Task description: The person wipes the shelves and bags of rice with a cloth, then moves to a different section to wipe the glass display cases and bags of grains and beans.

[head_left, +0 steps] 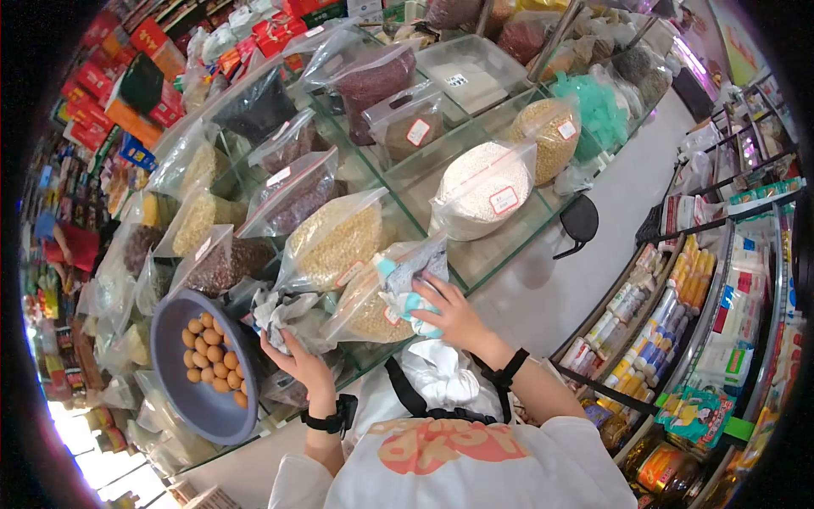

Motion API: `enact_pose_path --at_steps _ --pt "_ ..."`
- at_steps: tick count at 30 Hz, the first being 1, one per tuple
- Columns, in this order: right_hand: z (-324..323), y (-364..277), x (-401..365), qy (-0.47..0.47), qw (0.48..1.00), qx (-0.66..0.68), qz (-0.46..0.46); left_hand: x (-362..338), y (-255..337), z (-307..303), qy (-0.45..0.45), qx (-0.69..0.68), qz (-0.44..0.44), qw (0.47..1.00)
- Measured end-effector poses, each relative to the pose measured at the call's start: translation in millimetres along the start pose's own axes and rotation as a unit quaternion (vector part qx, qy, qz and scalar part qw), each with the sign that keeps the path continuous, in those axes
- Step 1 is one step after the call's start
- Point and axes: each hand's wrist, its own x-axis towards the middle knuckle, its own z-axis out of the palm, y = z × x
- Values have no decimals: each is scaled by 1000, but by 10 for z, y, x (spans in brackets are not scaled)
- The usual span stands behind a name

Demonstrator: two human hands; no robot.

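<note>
My right hand [451,312] is closed on a crumpled grey, white and teal cloth [405,276], above a bag of pale yellow grains [366,316]. Lower to the left, my left hand [298,365] has its fingers around a crumpled white and grey cloth [292,318]; the fingertips are partly hidden. Just left of that hand sits a grey-blue basin [174,399] with several brown eggs [214,352] inside. A clear bag of yellow beans [335,237] lies just beyond both hands.
Glass dividers [403,204] split the display into compartments. A bag of white grains [483,187] and another of yellow beans [547,140] stand to the right. A black scoop-like object [580,220] lies near the edge. Shelves of packaged goods [670,305] curve along the right.
</note>
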Motion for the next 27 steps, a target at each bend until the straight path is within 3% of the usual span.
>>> enact_pose_path --at_steps 3,5,6,8,9,11,12,13,14,16,17,18,21,22,24,27 --pt "-47 207 -152 7 997 10 -75 -66 -79 9 20 16 -9 1000" --pt "-82 322 -348 141 978 129 82 -136 -94 20 34 37 -9 999" --pt "-52 439 -416 141 978 130 78 -186 -89 46 52 25 -5 998" --pt "34 696 -527 322 854 238 332 -308 -151 61 76 12 -1 997" --pt "5 764 -487 321 856 240 328 -353 -257 57 77 12 -12 997" --pt "-97 776 -328 190 919 248 241 -451 -577 23 75 17 -24 997" --pt "-176 657 -230 133 947 209 206 -538 -827 -16 7 54 -48 997" --pt "-156 568 -152 115 952 234 164 -591 -887 -4 -60 89 -70 992" --pt "-66 499 -112 84 940 271 190 -637 -953 35 -54 90 -68 992" --pt "46 533 -131 48 925 312 211 -749 -942 179 -94 -111 -210 967" --pt "57 602 -160 -24 944 259 203 -747 -972 151 -90 -109 -209 968" --pt "35 648 -153 -95 956 202 192 -719 -1011 125 -110 -102 -264 953" --pt "17 745 -71 -172 957 163 166 -691 -1062 65 -134 -89 -351 923" --pt "-50 729 17 -171 957 165 164 -676 -1002 60 -141 -81 -386 908" --pt "-163 699 168 102 937 260 212 -628 -826 61 -134 -103 -372 913" --pt "-11 618 85 36 927 320 194 -642 -625 147 -110 -142 -339 924"
